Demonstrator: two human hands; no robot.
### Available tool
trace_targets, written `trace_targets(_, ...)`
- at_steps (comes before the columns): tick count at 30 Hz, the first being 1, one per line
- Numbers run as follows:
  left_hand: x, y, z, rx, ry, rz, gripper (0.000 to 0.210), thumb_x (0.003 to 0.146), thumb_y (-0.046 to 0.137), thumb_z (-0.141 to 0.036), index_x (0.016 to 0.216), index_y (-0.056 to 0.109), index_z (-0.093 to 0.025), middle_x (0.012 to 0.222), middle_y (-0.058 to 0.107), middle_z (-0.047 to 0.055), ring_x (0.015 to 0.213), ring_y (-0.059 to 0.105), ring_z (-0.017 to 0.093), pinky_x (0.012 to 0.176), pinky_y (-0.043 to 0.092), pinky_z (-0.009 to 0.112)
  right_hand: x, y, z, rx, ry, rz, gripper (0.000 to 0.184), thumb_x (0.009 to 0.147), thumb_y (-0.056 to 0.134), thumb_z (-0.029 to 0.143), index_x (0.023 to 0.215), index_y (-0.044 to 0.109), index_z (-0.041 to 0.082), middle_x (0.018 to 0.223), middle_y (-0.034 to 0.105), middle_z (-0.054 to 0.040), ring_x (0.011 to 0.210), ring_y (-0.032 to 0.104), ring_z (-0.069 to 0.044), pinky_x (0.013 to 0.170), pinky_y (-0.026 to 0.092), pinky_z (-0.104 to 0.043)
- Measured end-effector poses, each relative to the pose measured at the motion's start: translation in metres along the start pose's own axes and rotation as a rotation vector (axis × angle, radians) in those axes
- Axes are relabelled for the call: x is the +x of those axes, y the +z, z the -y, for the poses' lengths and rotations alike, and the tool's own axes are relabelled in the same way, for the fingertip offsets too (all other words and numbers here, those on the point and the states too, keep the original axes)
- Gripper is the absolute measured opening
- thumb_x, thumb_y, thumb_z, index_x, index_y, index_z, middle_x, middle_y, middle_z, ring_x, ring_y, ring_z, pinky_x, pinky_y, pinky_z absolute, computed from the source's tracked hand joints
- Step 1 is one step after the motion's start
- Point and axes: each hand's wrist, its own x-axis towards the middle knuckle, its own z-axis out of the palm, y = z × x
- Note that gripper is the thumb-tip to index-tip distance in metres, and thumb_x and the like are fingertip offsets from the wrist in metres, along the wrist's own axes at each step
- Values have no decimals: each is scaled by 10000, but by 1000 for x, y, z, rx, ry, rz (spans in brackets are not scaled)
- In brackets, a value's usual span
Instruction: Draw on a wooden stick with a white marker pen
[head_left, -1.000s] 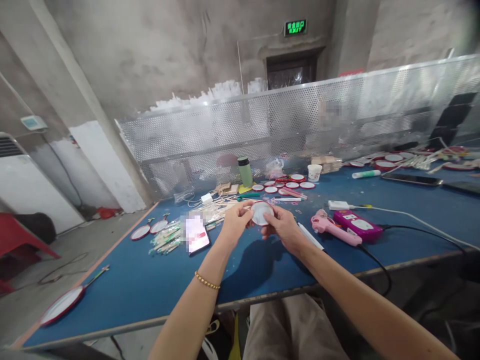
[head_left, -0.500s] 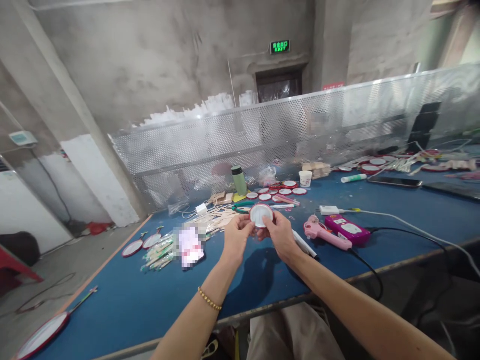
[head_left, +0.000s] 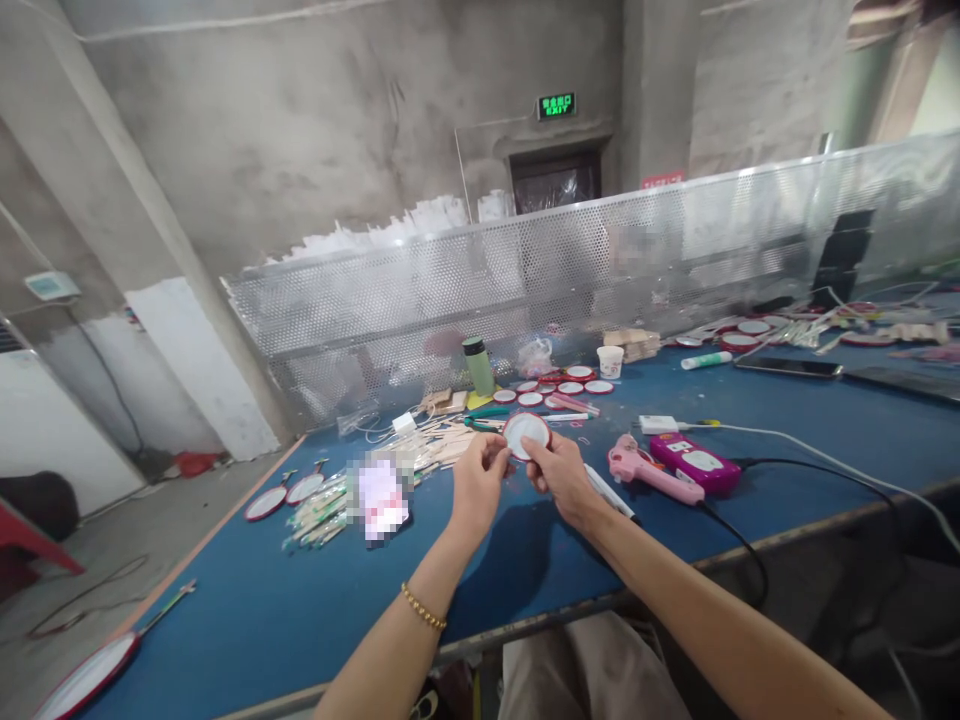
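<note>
A small round white disc with a red rim is held up over the blue table, its white face toward me. My right hand grips it from the right, thumb laid on the face and fingers behind. At the lower left rim, my left hand pinches with thumb and forefinger; the exact contact is partly hidden by the fingers. Behind the hands lie green-handled pliers and several similar red-rimmed discs. A white marker-like stick lies beside my right wrist.
A pink glue gun and a purple box with cables lie right. Bundled sticks, a blurred phone-like item and red-rimmed round fans lie left. A green bottle and paper cup stand before a perforated metal screen.
The left fingers have slid down and left to the disc's lower edge, uncovering more rim. The right hand keeps its grip. The view has shifted slightly.
</note>
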Motion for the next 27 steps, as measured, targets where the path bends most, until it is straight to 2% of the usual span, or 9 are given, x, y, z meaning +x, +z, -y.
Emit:
trace_targets(7,-3,0,-2,169,15,-38,19,796,542,-209,803,545,-192,627,594,-20,552,568,135,592,416,254,-3,-2,0,-249,-154,4,278,740,542,464,675,541,194,414,476,58,324,376,-75,332,284,-198)
trace_targets(11,-4,-1,-8,230,32,-30,61,809,499,-193,754,525,-196,609,579,-22,559,571,135,599,410,254,-4,-2,1,-237,-139,8,284,755,536,467,693,551,190,420,479,57,318,371,-76,326,283,-200)
trace_targets(17,-3,-1,-7,95,-35,34,72,810,488,-206,751,524,-188,657,626,3,548,608,136,570,437,254,-3,-2,2,-71,-85,-16,296,720,586,472,714,547,179,412,479,72,303,350,-59,313,258,-183)
trace_targets(27,-2,6,0,-107,-168,70,54,765,513,-191,714,516,-175,551,636,3,449,595,129,430,379,215,-2,-1,4,11,-43,-29,310,677,634,475,683,529,184,383,469,81,289,349,-55,302,243,-177)
